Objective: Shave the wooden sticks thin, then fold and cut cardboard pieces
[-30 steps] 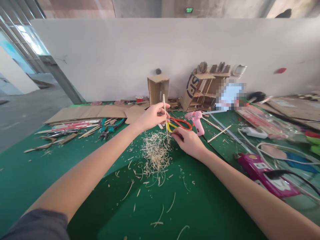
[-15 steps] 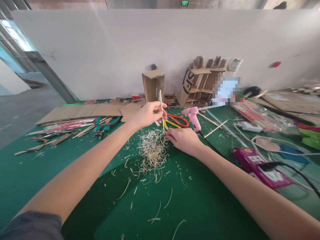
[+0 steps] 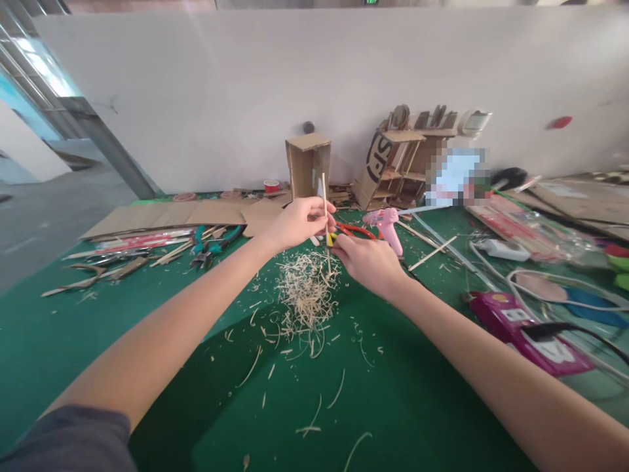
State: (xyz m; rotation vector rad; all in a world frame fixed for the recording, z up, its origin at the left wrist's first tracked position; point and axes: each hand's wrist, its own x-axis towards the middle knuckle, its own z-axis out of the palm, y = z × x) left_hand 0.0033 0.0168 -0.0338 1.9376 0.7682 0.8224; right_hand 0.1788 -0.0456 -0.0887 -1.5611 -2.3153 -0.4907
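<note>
My left hand (image 3: 307, 221) pinches a thin wooden stick (image 3: 324, 190) and holds it nearly upright, its lower end over a heap of pale wood shavings (image 3: 305, 292). My right hand (image 3: 369, 262) is closed beside the stick, just below my left fingers. A small dark edge shows at its fingertips against the stick, but what it grips is hidden. Behind the right hand lies a tool with a red-orange looped handle (image 3: 358, 229), partly covered. A bit of yellow (image 3: 332, 237) shows between the hands.
A pink glue gun (image 3: 388, 226) stands right of my hands. Teal-handled pliers (image 3: 209, 249) and sticks lie left. Cardboard structures (image 3: 308, 160) stand along the back wall. A magenta power strip (image 3: 528, 334) with cables is at right. Loose shavings dot the green tabletop (image 3: 221, 406).
My right hand has slid up along the stick, nearer my left fingers, so more of the stick's lower end shows. The view has shifted slightly. My left hand keeps its pinch.
</note>
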